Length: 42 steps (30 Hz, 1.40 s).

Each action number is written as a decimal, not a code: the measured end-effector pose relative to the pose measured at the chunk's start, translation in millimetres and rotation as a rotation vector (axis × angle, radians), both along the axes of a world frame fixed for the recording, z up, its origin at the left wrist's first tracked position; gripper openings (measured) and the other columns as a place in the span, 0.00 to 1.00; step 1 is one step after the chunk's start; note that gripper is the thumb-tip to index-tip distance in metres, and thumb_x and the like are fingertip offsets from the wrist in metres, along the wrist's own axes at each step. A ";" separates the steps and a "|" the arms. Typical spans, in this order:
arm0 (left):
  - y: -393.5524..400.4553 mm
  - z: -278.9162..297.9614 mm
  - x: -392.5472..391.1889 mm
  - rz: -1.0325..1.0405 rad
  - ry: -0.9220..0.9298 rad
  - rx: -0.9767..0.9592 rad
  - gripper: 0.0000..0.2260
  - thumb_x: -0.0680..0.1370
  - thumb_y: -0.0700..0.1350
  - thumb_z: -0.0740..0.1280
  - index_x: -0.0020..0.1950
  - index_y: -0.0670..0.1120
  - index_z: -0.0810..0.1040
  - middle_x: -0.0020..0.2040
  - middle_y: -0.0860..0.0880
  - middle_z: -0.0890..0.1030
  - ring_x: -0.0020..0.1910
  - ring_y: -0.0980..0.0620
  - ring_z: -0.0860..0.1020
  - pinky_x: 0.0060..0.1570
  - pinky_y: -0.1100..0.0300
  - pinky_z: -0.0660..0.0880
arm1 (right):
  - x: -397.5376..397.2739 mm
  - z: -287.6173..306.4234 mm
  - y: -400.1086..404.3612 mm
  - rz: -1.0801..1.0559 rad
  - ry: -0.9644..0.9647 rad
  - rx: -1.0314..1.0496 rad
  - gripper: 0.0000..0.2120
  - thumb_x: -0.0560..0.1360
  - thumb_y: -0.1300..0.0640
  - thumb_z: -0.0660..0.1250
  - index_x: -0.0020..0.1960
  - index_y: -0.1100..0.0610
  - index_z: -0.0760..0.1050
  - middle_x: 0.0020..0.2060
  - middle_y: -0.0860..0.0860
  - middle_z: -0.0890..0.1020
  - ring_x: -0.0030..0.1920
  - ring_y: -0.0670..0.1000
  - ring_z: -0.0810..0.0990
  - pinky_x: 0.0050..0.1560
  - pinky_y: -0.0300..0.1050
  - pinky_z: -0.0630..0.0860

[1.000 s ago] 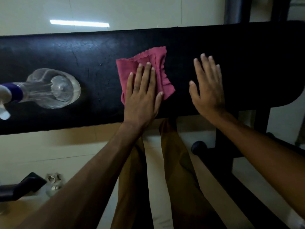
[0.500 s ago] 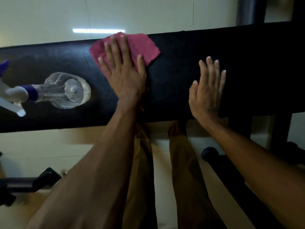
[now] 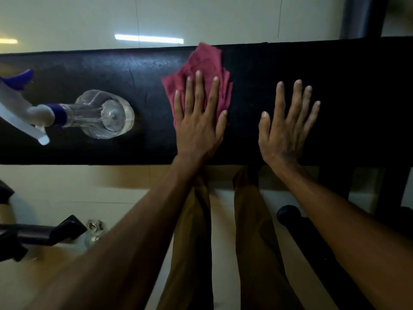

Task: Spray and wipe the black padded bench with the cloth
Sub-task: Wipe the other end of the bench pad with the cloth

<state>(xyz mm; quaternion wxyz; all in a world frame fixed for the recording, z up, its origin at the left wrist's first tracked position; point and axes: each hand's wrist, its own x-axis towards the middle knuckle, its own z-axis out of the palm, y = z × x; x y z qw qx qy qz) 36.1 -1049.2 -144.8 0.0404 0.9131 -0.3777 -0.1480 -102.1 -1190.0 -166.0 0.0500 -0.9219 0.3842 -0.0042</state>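
The long black padded bench [image 3: 257, 139] runs left to right across the view, its near edge just above the person's brown trouser legs [image 3: 252, 231] and its far edge against pale floor tiles [image 3: 89, 23]. The left hand [image 3: 199, 121] lies flat, palm down, fingers spread and extended, pressing the crumpled dark-pink cloth [image 3: 201, 70] onto the pad near its middle. The cloth's far corner reaches the bench's far edge and slightly overlaps it; its near part is hidden under the palm. The right hand [image 3: 283, 128] lies flat on bare pad just to the right, fingers apart, holding nothing, its wrist at the near edge. The two hands are close but apart, with a narrow strip of pad between them.

A clear plastic spray bottle with white-and-purple trigger head [image 3: 105, 114] stands on the pad well to the left of the cloth. Bare pad lies open between bottle and cloth, and a wider bare stretch extends right of the right hand. A black frame upright [image 3: 335, 182] descends below the near edge on the right.
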 end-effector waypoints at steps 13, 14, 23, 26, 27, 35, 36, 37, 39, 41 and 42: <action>-61.2 3.6 -0.4 -0.434 0.100 -0.091 0.29 0.82 0.52 0.55 0.83 0.53 0.52 0.83 0.45 0.51 0.82 0.47 0.49 0.80 0.45 0.45 | -4.7 6.3 -8.5 -0.025 -0.112 0.077 0.24 0.86 0.51 0.51 0.80 0.56 0.62 0.80 0.59 0.60 0.81 0.61 0.56 0.80 0.62 0.50; -53.8 1.0 5.4 -0.418 0.082 -0.104 0.29 0.81 0.52 0.56 0.83 0.52 0.53 0.83 0.45 0.52 0.82 0.47 0.50 0.80 0.46 0.46 | -4.7 6.5 -8.7 -0.020 -0.104 0.079 0.24 0.86 0.51 0.51 0.80 0.56 0.61 0.80 0.59 0.60 0.81 0.61 0.55 0.80 0.61 0.49; 21.4 13.9 -5.7 0.615 0.079 -0.081 0.27 0.83 0.47 0.56 0.82 0.50 0.54 0.83 0.43 0.51 0.82 0.44 0.49 0.80 0.42 0.48 | 0.5 5.5 -3.8 -0.039 -0.085 0.083 0.26 0.86 0.49 0.51 0.82 0.53 0.56 0.81 0.58 0.57 0.81 0.60 0.53 0.80 0.62 0.47; 3.2 10.9 -12.0 0.540 0.052 -0.071 0.27 0.83 0.48 0.56 0.82 0.49 0.54 0.83 0.41 0.51 0.82 0.42 0.49 0.80 0.43 0.46 | -1.7 4.1 -5.0 -0.029 -0.091 0.062 0.26 0.86 0.48 0.51 0.82 0.53 0.56 0.81 0.58 0.58 0.81 0.60 0.53 0.80 0.62 0.47; 4.5 9.1 -10.9 0.385 0.039 -0.075 0.27 0.83 0.48 0.56 0.82 0.49 0.54 0.82 0.41 0.52 0.82 0.42 0.49 0.80 0.44 0.45 | -1.8 4.1 -5.3 -0.029 -0.089 0.059 0.26 0.86 0.48 0.51 0.82 0.53 0.56 0.81 0.58 0.58 0.81 0.60 0.53 0.80 0.62 0.47; 7.7 5.5 16.0 0.534 -0.006 -0.087 0.26 0.83 0.48 0.54 0.82 0.50 0.55 0.82 0.42 0.53 0.82 0.43 0.51 0.80 0.46 0.45 | 2.1 9.4 -3.4 -0.047 -0.064 0.078 0.26 0.86 0.49 0.53 0.82 0.54 0.56 0.81 0.59 0.57 0.81 0.60 0.53 0.80 0.62 0.46; 3.9 6.5 10.5 0.402 -0.001 -0.084 0.27 0.83 0.48 0.55 0.82 0.49 0.55 0.82 0.42 0.53 0.82 0.42 0.51 0.80 0.45 0.45 | 3.5 9.9 -2.5 -0.046 -0.065 0.085 0.26 0.86 0.49 0.53 0.82 0.54 0.56 0.81 0.59 0.57 0.81 0.60 0.53 0.80 0.62 0.46; 3.4 7.4 5.6 0.190 0.022 -0.109 0.27 0.82 0.48 0.56 0.82 0.49 0.56 0.82 0.42 0.54 0.82 0.43 0.51 0.80 0.45 0.45 | 4.6 10.5 -2.2 -0.048 -0.064 0.089 0.26 0.85 0.49 0.53 0.82 0.54 0.56 0.81 0.58 0.57 0.81 0.60 0.53 0.80 0.62 0.46; 10.4 5.9 2.3 -0.223 0.068 -0.149 0.27 0.82 0.48 0.58 0.82 0.50 0.57 0.82 0.43 0.56 0.82 0.44 0.53 0.80 0.48 0.45 | 4.2 11.3 -2.7 -0.060 -0.061 0.086 0.27 0.85 0.49 0.54 0.82 0.54 0.57 0.81 0.59 0.57 0.81 0.60 0.53 0.80 0.63 0.47; 19.6 1.4 5.8 -0.337 0.057 -0.166 0.26 0.83 0.48 0.58 0.81 0.50 0.59 0.82 0.44 0.57 0.81 0.46 0.55 0.80 0.49 0.47 | 2.5 11.3 -2.9 -0.058 -0.062 0.079 0.27 0.85 0.49 0.54 0.82 0.54 0.57 0.81 0.59 0.58 0.81 0.60 0.54 0.80 0.63 0.48; 22.9 -0.9 6.8 -0.272 0.036 -0.185 0.25 0.83 0.48 0.58 0.81 0.50 0.60 0.81 0.45 0.58 0.81 0.47 0.56 0.81 0.48 0.48 | 2.4 11.3 -2.6 -0.053 -0.064 0.076 0.27 0.85 0.49 0.54 0.82 0.54 0.58 0.81 0.59 0.58 0.81 0.60 0.54 0.80 0.63 0.48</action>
